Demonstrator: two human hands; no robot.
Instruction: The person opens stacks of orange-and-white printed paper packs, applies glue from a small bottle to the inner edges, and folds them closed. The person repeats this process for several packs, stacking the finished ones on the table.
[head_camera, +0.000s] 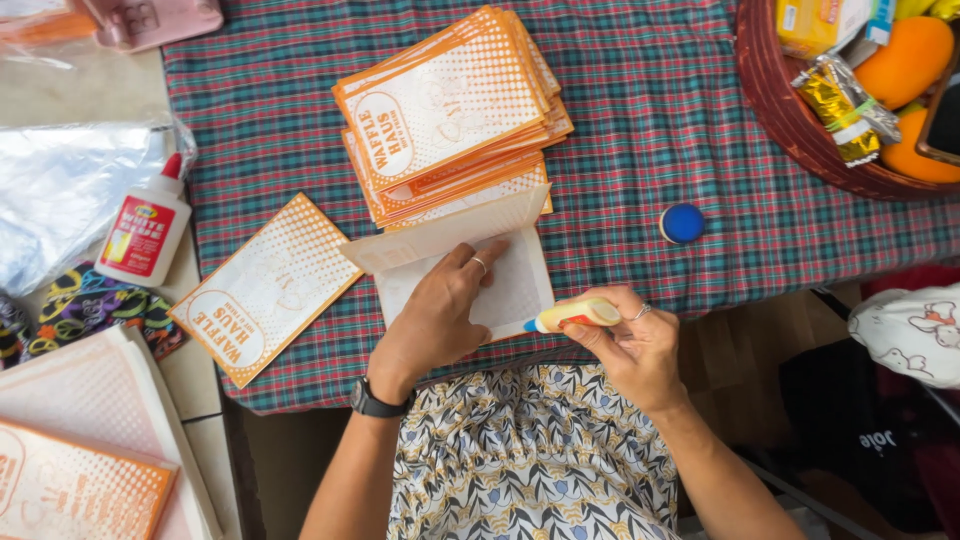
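Note:
My left hand (440, 312) presses flat on a white paper bag (515, 285) with its flap (440, 235) folded open, lying on the plaid cloth at the table's near edge. My right hand (635, 345) holds a yellow glue stick (580, 314) sideways, its tip against the bag's lower right corner. The stick's blue cap (682, 223) stands on the cloth to the right. A stack of orange-and-white printed paper bags (450, 115) lies just beyond, and a single bag (265, 285) lies to the left.
A white glue bottle with a red cap (148, 228) lies left of the plaid cloth (650, 120), near clear plastic sheets (60, 185). More bags (85, 460) pile at lower left. A brown basket (790, 120) with snacks and oranges sits at upper right.

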